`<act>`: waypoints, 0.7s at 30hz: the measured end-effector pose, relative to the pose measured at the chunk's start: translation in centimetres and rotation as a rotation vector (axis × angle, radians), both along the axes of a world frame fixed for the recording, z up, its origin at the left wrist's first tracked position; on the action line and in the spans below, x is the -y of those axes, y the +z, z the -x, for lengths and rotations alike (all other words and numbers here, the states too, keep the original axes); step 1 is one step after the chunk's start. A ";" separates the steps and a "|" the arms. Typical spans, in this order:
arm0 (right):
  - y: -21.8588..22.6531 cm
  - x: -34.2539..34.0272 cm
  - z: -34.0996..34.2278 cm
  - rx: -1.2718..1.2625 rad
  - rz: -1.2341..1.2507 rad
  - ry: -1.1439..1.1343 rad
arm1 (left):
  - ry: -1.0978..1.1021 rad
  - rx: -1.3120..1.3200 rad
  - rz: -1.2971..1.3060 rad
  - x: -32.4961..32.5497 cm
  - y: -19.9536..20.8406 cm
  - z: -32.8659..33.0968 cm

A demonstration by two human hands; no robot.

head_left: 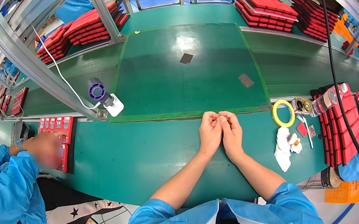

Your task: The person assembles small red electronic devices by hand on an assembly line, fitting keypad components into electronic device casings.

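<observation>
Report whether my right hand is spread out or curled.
Curled: the right hand shows bent fingers up against the left hand.

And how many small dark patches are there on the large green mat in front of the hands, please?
2: one dark patch near the middle of the mat, the other patch nearer, by its right edge. None seems hidden.

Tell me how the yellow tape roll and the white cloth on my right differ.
The yellow tape roll is a neat ring with an open centre; the white cloth is crumpled and irregular. The tape roll is bright yellow, while the cloth is white. The cloth lies nearer you than the tape roll. Both are on the green tabletop, right of your right hand, and neither is held.
</observation>
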State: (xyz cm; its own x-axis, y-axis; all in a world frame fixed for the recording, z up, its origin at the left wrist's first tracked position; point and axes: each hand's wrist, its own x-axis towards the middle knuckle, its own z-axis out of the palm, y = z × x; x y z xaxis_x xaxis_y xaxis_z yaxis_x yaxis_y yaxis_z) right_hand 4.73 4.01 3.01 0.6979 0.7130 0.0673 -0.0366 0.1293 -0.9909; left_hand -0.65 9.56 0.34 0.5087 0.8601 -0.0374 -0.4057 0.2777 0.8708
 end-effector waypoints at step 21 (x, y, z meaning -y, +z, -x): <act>-0.8 -0.6 -0.1 0.114 -0.007 0.094 | -0.344 0.707 -0.633 3.5 23.4 13.6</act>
State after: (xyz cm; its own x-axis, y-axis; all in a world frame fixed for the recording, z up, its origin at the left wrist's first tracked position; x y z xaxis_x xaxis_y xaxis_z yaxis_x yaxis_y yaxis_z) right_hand 4.86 4.56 2.23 0.6160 0.7739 0.1471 0.0639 0.1371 -0.9885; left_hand -14.20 6.07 23.70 0.4617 0.4198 0.7814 -0.8707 0.0463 0.4895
